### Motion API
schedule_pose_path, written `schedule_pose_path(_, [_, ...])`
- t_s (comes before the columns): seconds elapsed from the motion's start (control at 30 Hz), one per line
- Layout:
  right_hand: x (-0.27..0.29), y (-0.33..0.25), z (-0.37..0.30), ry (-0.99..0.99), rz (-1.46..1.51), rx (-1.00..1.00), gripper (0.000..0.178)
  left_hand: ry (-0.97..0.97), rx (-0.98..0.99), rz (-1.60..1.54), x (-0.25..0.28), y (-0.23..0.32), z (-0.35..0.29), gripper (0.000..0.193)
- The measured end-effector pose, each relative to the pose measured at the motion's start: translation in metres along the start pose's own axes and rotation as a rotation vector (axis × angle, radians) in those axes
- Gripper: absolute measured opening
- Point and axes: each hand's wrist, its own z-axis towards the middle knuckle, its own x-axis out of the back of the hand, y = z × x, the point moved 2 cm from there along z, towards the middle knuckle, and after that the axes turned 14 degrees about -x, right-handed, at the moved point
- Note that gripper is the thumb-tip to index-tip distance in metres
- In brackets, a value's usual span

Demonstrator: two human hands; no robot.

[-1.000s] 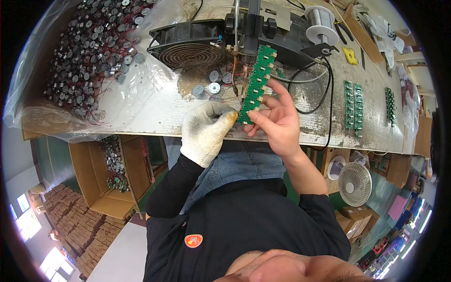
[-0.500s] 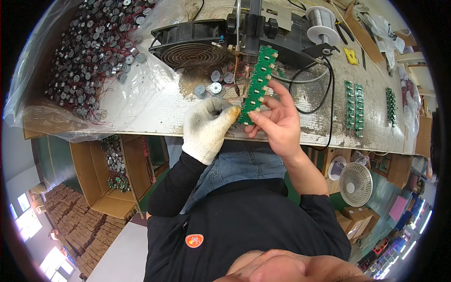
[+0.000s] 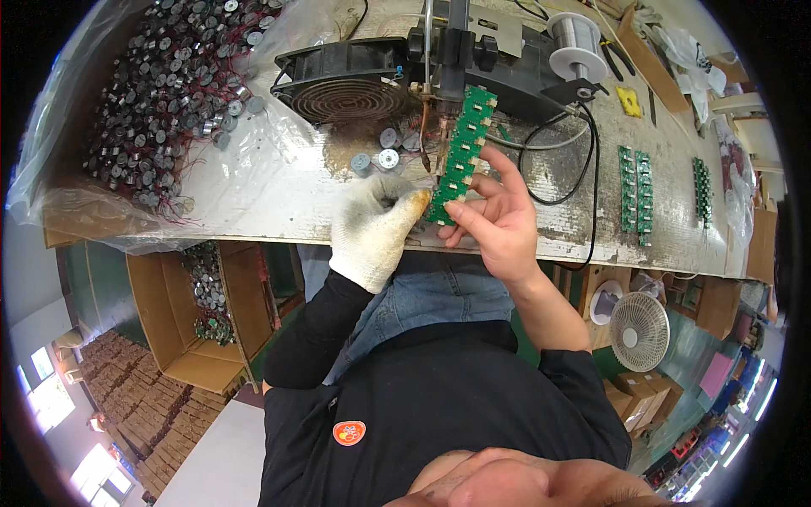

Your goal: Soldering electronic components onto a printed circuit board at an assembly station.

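My right hand, bare, grips the lower end of a long green circuit board strip between thumb and fingers, tilted upright. Small pale connectors run along the strip. My left hand, in a white knit glove stained at the fingertips, is closed in a pinch at the strip's lower left edge; what it pinches is hidden. Just beyond stands a soldering iron's thin tip, beside the strip. Several small round motors lie on the table past my left hand.
A heap of small motors with red wires lies on plastic sheeting at left. A black fan and a solder wire spool stand at the back. More green board strips lie at right, past a black cable.
The board strip has shifted very slightly downward in my right hand's grip. Both hands otherwise keep nearly the same place.
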Motion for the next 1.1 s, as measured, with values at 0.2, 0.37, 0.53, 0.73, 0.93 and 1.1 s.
schedule_pose_path(0.2, [-0.002, 0.003, -0.001, 0.019, -0.035, 0.002, 0.067, -0.029, -0.099, 0.213, 0.005, -0.002, 0.001, 0.019])
schedule_pose_path(0.37, [-0.003, 0.001, -0.001, 0.063, -0.054, 0.036, 0.066, -0.134, -0.143, 0.249, 0.008, 0.004, 0.004, 0.023])
schedule_pose_path(0.53, [-0.001, 0.003, 0.005, 0.086, -0.073, 0.017, 0.067, -0.143, -0.606, 0.699, 0.051, 0.016, -0.003, 0.033])
schedule_pose_path(0.73, [0.006, -0.001, 0.004, 0.205, -0.155, 0.071, 0.066, 0.179, -0.669, 0.870, 0.101, 0.017, 0.019, 0.026])
schedule_pose_path(0.93, [0.004, 0.004, 0.005, 0.165, -0.185, 0.090, 0.067, 0.537, -0.415, 1.242, 0.173, 0.034, 0.048, 0.036])
schedule_pose_path(1.1, [0.000, 0.005, 0.003, 0.185, -0.183, 0.094, 0.066, 0.517, -0.289, 1.354, 0.193, 0.039, 0.085, 0.043])
